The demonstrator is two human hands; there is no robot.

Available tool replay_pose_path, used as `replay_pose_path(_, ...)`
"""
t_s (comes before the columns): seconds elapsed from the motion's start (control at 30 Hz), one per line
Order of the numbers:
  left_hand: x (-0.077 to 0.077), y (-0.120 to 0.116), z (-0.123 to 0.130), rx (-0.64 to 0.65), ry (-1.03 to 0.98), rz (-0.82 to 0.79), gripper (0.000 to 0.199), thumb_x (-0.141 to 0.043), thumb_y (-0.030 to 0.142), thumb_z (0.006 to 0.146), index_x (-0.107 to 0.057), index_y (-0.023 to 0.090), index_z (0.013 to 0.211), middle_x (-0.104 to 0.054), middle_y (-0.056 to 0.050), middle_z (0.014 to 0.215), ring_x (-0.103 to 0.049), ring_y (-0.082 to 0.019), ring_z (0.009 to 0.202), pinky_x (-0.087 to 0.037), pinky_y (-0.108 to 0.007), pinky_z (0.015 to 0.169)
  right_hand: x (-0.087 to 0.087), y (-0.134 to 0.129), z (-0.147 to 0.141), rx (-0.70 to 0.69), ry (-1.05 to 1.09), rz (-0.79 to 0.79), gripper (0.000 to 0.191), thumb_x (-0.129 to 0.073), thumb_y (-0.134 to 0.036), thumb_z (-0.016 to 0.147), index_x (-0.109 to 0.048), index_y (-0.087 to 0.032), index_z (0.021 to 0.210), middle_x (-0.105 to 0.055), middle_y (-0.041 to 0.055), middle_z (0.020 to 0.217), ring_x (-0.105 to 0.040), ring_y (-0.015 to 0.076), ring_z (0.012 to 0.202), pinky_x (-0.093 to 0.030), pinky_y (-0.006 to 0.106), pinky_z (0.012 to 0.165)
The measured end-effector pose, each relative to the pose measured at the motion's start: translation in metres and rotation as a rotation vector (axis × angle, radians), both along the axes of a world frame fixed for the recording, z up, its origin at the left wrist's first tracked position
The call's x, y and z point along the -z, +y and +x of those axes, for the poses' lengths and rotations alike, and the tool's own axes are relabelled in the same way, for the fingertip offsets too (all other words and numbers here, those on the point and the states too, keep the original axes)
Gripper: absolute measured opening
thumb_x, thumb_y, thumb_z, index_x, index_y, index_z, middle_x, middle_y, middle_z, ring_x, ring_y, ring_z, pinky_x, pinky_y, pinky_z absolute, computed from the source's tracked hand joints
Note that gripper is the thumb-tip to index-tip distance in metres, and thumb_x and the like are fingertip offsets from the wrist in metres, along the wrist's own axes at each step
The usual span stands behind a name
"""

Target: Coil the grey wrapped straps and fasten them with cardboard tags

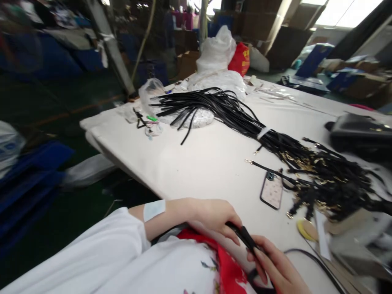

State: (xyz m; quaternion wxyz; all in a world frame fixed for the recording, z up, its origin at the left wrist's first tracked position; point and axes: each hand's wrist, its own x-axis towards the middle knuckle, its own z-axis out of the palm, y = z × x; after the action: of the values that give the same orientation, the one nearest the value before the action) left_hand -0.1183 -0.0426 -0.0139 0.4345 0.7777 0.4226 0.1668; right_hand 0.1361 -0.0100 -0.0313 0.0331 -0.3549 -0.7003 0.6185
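Observation:
A black strap (245, 238) runs between my two hands at the lower middle, close to the table's near edge. My left hand (219, 218) has its fingers closed round the strap's upper part. Lower and to the right, my right hand (269, 259) pinches the same strap between thumb and fingers. More of the black band loops below my right hand. Beyond the hands, a phone in a patterned case (272, 191) lies on the white table (196, 171). To its right is a tangled pile of black straps with gold clasps (327, 175).
Long black straps (214, 106) stretch across the table's far part, partly over a clear plastic bag. White plastic bags (217, 53) and a red bag (239, 59) stand behind. A black case (363, 132) sits at the right. Yellow tape (304, 229) lies near the right hand.

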Motion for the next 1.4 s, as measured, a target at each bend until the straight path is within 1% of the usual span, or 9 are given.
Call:
replay_pose_path(0.1,-0.003,0.000,0.006,-0.001,-0.046,-0.009,0.016,-0.068,0.031,0.083,-0.073,0.022,0.096,-0.068,0.001,0.071,-0.053,-0.011,0.057,-0.039,-0.020,0.054,-0.009,-0.006,-0.009,0.024,-0.036,0.015,0.042,-0.038,-0.054,0.095,-0.064,-0.022,0.098,-0.057,-0.0006,0.067,-0.051,0.0139,0.057,-0.043,0.022,0.050)
replay_pose_path(0.2,-0.004,0.003,0.008,-0.093,-0.070,-0.051,0.018,-0.069,0.029,0.082,-0.071,0.020,0.098,-0.069,0.000,0.078,-0.055,-0.011,0.063,-0.039,-0.018,0.057,-0.009,-0.004,-0.010,0.080,-0.095,0.156,0.040,-0.042,-0.049,0.094,-0.066,-0.019,0.082,-0.054,-0.0010,0.065,-0.049,0.0135,0.060,-0.039,0.022,0.054)
replay_pose_path(0.27,-0.005,0.006,0.009,-0.144,-0.056,-0.071,0.019,-0.071,0.029,0.080,-0.069,0.019,0.096,-0.068,0.001,0.078,-0.055,-0.011,0.064,-0.039,-0.018,0.057,-0.009,-0.003,-0.009,0.120,-0.119,0.197,0.038,-0.046,-0.046,0.093,-0.066,-0.018,0.079,-0.051,-0.0020,0.062,-0.046,0.0128,0.058,-0.036,0.022,0.053)
replay_pose_path(0.47,-0.005,0.008,0.014,-0.136,-0.042,-0.055,0.020,-0.073,0.035,0.079,-0.068,0.019,0.090,-0.065,0.004,0.070,-0.049,-0.009,0.057,-0.033,-0.018,0.052,-0.015,-0.001,-0.008,0.105,-0.129,0.071,0.030,-0.047,-0.036,0.092,-0.066,-0.016,0.080,-0.048,-0.0040,0.057,-0.042,0.0102,0.052,-0.032,0.021,0.050)
replay_pose_path(0.7,0.000,0.014,0.024,-0.102,-0.033,-0.051,0.022,-0.074,0.037,0.077,-0.070,0.017,0.084,-0.067,0.002,0.066,-0.053,-0.010,0.055,-0.032,-0.019,0.051,-0.014,0.005,-0.008,0.129,-0.163,0.108,0.031,-0.054,-0.034,0.087,-0.068,-0.015,0.067,-0.052,-0.0021,0.054,-0.043,0.0103,0.051,-0.032,0.021,0.049)
replay_pose_path(0.97,0.015,0.020,0.040,-0.129,-0.104,0.011,0.019,-0.075,0.035,0.077,-0.071,0.017,0.084,-0.068,0.002,0.066,-0.056,-0.010,0.057,-0.036,-0.018,0.054,-0.009,0.004,-0.013,0.214,-0.018,0.128,0.038,-0.052,-0.042,0.090,-0.059,-0.016,0.065,-0.044,-0.0038,0.054,-0.036,0.0097,0.052,-0.029,0.022,0.049)
replay_pose_path(1.13,0.014,0.027,0.026,-0.150,-0.122,0.044,0.022,-0.074,0.037,0.078,-0.072,0.017,0.088,-0.070,0.002,0.070,-0.057,-0.010,0.059,-0.038,-0.018,0.054,-0.002,0.009,-0.003,0.227,-0.019,-0.030,0.042,-0.046,-0.052,0.092,-0.056,-0.017,0.071,-0.043,-0.0050,0.052,-0.035,0.0094,0.046,-0.027,0.022,0.046)
replay_pose_path(1.27,0.012,0.028,0.018,-0.120,-0.107,0.152,0.024,-0.076,0.038,0.077,-0.072,0.017,0.089,-0.072,-0.001,0.078,-0.061,-0.011,0.066,-0.042,-0.019,0.061,-0.003,0.012,0.000,0.194,-0.041,0.067,0.043,-0.050,-0.052,0.090,-0.058,-0.017,0.066,-0.043,-0.0036,0.055,-0.037,0.0106,0.051,-0.030,0.023,0.049)
replay_pose_path(1.4,0.018,0.022,0.029,-0.067,-0.107,0.173,0.024,-0.074,0.039,0.078,-0.073,0.018,0.089,-0.074,-0.002,0.078,-0.064,-0.012,0.069,-0.043,-0.019,0.062,0.000,0.007,-0.008,0.137,-0.035,0.098,0.043,-0.050,-0.051,0.090,-0.057,-0.017,0.066,-0.047,-0.0017,0.060,-0.041,0.0128,0.058,-0.032,0.024,0.053)
